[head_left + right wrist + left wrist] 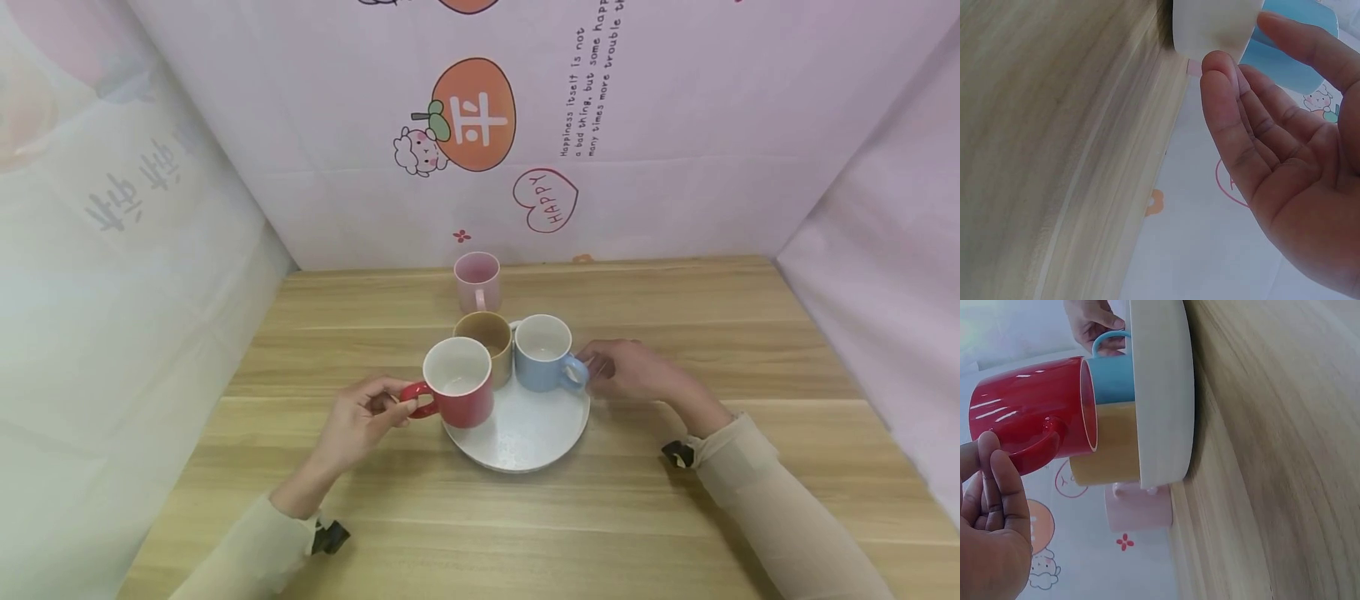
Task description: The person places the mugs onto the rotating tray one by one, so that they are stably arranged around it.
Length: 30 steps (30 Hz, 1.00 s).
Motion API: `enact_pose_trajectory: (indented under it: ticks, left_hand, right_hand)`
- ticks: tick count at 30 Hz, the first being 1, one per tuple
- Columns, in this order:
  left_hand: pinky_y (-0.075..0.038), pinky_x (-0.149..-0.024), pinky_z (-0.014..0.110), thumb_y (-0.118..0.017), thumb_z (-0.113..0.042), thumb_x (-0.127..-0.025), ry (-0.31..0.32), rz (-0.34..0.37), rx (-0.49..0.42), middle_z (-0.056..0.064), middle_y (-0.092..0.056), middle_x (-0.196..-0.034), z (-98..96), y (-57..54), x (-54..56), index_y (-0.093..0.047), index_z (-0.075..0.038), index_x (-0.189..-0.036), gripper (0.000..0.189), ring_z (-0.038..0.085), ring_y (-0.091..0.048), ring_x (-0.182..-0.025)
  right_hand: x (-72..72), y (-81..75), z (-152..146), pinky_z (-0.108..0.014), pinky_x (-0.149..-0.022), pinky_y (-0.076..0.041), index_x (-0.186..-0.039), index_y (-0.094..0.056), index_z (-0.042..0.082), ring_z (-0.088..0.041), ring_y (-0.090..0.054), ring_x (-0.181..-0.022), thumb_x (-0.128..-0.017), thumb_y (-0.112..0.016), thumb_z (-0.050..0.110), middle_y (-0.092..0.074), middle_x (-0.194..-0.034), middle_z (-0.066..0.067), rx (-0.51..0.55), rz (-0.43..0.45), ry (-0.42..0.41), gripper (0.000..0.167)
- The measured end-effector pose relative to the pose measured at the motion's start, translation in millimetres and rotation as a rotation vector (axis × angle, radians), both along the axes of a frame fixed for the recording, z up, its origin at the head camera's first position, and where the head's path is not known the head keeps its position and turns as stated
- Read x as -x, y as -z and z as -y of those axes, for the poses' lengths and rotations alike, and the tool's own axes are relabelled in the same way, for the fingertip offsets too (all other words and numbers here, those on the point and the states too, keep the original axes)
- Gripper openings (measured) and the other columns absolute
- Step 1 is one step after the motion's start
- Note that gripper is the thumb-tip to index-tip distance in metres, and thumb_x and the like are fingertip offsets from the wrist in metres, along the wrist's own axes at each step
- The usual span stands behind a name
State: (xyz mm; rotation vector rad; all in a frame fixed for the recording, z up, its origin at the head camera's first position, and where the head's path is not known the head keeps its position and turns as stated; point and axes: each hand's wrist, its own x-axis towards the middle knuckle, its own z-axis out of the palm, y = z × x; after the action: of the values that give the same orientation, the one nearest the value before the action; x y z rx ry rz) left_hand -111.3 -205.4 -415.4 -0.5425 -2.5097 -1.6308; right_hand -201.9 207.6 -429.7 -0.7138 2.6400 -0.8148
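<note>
My left hand (356, 421) pinches the handle of a red mug (468, 408) with a white inside. The mug is upright, raised over the front left of a white round tray (525, 442); its underside is apart from the tray in the left wrist view. A light blue mug (538, 371) and a tan mug (497, 367) stand on the tray, the red mug covering part of the tan one. My right hand (630, 371) is at the tray's right edge beside the blue mug's handle. In the right wrist view, its loosely bent fingers (1222, 103) are spread from the thumb.
A pink mug (477, 287) stands on the wooden table (420, 533) behind the tray, near the back edge. Printed white cloth (337, 167) hangs behind the table and on both sides.
</note>
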Motion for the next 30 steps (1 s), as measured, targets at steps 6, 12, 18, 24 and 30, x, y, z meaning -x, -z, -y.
enact_pose_trajectory:
  ticks: [6, 12, 18, 24, 30]
  left_hand:
    - [-0.052, -0.053, 0.022, -0.076, -0.006, -0.086, 0.045, 0.038, -0.018, 0.011, -0.071, -0.085, -9.3, 2.0, -0.1, -0.073, -0.005, -0.102, 0.016, 0.024, -0.066, -0.063]
    - [-0.051, -0.052, 0.022, -0.075, -0.007, -0.088, 0.085, 0.002, -0.022, 0.009, -0.071, -0.087, -20.7, 6.3, 1.2, -0.073, -0.005, -0.103, 0.015, 0.026, -0.066, -0.063]
    - [-0.048, -0.051, 0.02, -0.075, -0.008, -0.088, 0.122, 0.006, -0.048, 0.011, -0.071, -0.087, -32.6, 8.0, 4.3, -0.072, -0.001, -0.102, 0.016, 0.018, -0.064, -0.061]
    - [-0.048, -0.051, 0.02, -0.075, -0.007, -0.088, 0.149, 0.052, -0.054, 0.013, -0.071, -0.087, -44.2, 10.7, 6.2, -0.072, 0.0, -0.102, 0.016, 0.02, -0.066, -0.062]
    - [-0.047, -0.05, 0.02, -0.076, -0.008, -0.088, 0.171, 0.084, -0.055, 0.012, -0.071, -0.09, -53.4, 16.6, 7.9, -0.073, -0.004, -0.101, 0.015, 0.023, -0.067, -0.063]
  right_hand:
    - [-0.3, 1.1, 0, -0.036, -0.081, -0.058, -0.117, -0.067, 0.011, -0.015, -0.069, -0.09, -0.084, -0.073, 0.013, -0.074, -0.097, -0.001, 0.005, 0.002, 0.0, 0.033]
    - [0.0, 2.9, 0, -0.035, -0.08, -0.058, -0.115, -0.067, 0.01, -0.015, -0.069, -0.088, -0.083, -0.073, 0.01, -0.074, -0.096, -0.002, 0.02, -0.01, 0.0, 0.033]
    - [1.8, 2.8, -1, -0.033, -0.078, -0.057, -0.114, -0.068, 0.01, -0.015, -0.069, -0.086, -0.082, -0.073, 0.006, -0.074, -0.093, -0.002, 0.039, -0.022, -0.001, 0.033]
    - [3.2, 2.7, -2, -0.033, -0.078, -0.057, -0.114, -0.068, 0.011, -0.015, -0.069, -0.086, -0.082, -0.074, 0.007, -0.074, -0.092, -0.001, 0.035, -0.018, -0.002, 0.032]
    - [2.8, 4.0, -2, -0.032, -0.077, -0.057, -0.113, -0.068, 0.012, -0.014, -0.069, -0.085, -0.082, -0.074, 0.008, -0.074, -0.092, 0.0, 0.028, -0.021, -0.008, 0.032]
